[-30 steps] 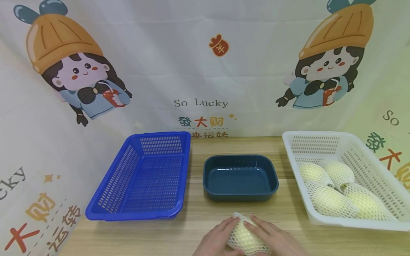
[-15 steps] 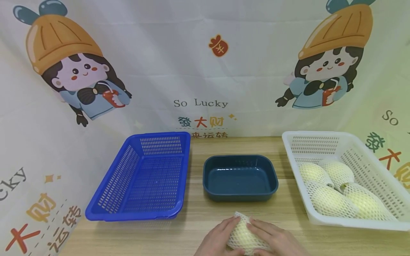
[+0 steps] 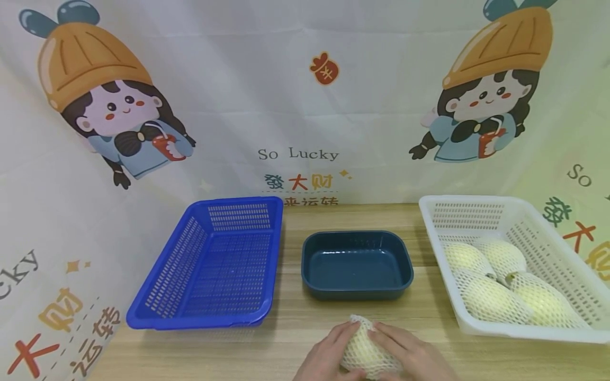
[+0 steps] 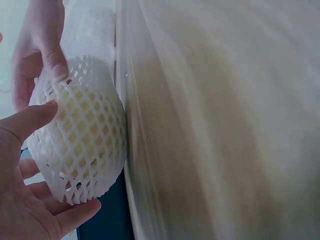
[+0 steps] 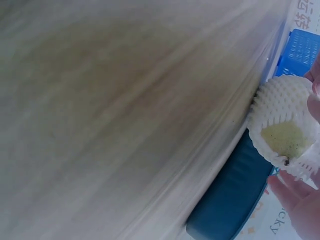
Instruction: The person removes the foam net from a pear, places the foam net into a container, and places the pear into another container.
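Head view: netted fruit [image 3: 365, 352], pale yellow, egg-shaped, wrapped in white foam mesh, sits on the wooden table [image 3: 305, 323] at the near edge, just in front of the dark teal tray [image 3: 357, 263]. Left hand [image 3: 326, 358] and right hand [image 3: 410, 355] cup it, fingers curled round the mesh. Blue perforated basket [image 3: 209, 263] left, white basket [image 3: 548, 254] with more wrapped fruit right. Versus earlier: hands and fruit barely shifted.

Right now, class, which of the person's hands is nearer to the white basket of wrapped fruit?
Right. The right hand holds the netted fruit on the side facing the white basket; the left hand holds its far side, toward the blue basket.
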`<state>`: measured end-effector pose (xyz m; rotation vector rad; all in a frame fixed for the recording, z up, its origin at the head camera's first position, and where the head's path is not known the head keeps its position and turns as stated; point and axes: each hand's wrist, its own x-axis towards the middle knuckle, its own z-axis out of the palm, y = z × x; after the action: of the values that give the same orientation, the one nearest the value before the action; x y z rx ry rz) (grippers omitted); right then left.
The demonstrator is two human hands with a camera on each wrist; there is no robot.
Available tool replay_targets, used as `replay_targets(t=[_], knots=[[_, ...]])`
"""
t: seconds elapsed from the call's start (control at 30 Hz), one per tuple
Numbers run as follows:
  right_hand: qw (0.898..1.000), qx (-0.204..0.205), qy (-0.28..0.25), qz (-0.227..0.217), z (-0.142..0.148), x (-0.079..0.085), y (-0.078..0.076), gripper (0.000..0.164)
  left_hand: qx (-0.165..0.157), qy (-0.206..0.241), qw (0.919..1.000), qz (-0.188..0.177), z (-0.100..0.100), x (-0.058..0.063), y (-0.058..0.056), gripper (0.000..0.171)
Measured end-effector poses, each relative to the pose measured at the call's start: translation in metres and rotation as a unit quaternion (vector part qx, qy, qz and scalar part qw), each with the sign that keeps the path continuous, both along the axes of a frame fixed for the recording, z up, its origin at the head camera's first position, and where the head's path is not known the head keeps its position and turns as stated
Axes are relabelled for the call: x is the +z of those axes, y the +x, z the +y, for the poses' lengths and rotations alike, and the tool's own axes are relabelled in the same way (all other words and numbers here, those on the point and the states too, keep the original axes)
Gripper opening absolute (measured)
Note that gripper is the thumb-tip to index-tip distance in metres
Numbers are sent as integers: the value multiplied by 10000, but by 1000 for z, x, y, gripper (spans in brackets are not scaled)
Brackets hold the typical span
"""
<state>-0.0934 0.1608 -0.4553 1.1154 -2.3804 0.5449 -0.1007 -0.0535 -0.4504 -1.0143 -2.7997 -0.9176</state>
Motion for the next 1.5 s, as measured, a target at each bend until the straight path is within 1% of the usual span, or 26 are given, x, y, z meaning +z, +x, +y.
replay_targets(t=[0.07, 0.13, 0.17, 0.23, 0.33, 0.4, 0.53, 0.67, 0.8, 0.9, 0.97, 1.03, 1.1, 1.17, 1.23, 1.3, 1.33, 1.43, 1.5], knots=[[9989, -138, 142, -430, 0, -2, 1, 71, 45, -33, 9999, -111, 0, 1, 1, 70], [9958, -165, 238, -863, 0, -5, 2, 73, 86, -89, 9997, -225, 1, 1, 1, 70], [9950, -138, 250, -960, 0, -6, 1, 72, 88, -102, 9996, -240, 1, 1, 1, 70], [9944, -68, 262, -1021, 1, -9, 0, 70, 83, -105, 9995, -302, 1, 1, 1, 70], [9962, 49, 307, -811, 2, -10, -1, 66, 57, -71, 9994, -322, 0, 1, 1, 71], [9974, 66, 299, -656, 2, -9, -1, 65, 64, -17, 9992, -392, 0, 1, 1, 72], [9985, 89, 237, -484, 4, -8, 0, 62, 111, 108, 9988, -454, -1, 1, 2, 72], [9996, 277, -75, -59, 5, -8, -1, 61, 121, 180, 9991, -371, -2, 0, 2, 72], [9967, 563, -431, 387, 7, -9, -3, 58, 143, 128, 9993, -328, -1, 0, 2, 73], [9950, 701, -567, 421, 9, -8, -4, 54, 161, 34, 9995, -273, 1, 0, 2, 73], [9948, 736, -617, 348, 9, -8, -4, 53, 164, -35, 9997, -182, 2, 0, 3, 73], [9961, 633, -587, 180, 9, -6, -2, 54, 173, -68, 9997, -188, 3, 0, 3, 71], [9981, 397, -463, -81, 8, -5, 1, 60, 197, -104, 9995, -241, 4, 1, 3, 70], [9987, 89, -263, -435, 6, -4, 4, 69, 205, -105, 9993, -305, 4, 2, 3, 68], [9965, -251, -63, -797, 3, -3, 6, 73, 203, -139, 9993, -267, 5, 2, 3, 67], [9931, -463, 33, -1073, 0, -3, 7, 75, 196, -170, 9994, -213, 5, 2, 3, 67], [9913, -541, 45, -1199, -1, -3, 7, 73, 190, -183, 9995, -162, 6, 2, 3, 67], [9868, -616, 14, -1499, -4, -4, 6, 69, 181, -216, 9996, 65, 7, 0, 4, 68], [9849, -546, -5, -1640, -4, -5, 5, 68, 143, -205, 9994, 238, 7, -1, 4, 68]])
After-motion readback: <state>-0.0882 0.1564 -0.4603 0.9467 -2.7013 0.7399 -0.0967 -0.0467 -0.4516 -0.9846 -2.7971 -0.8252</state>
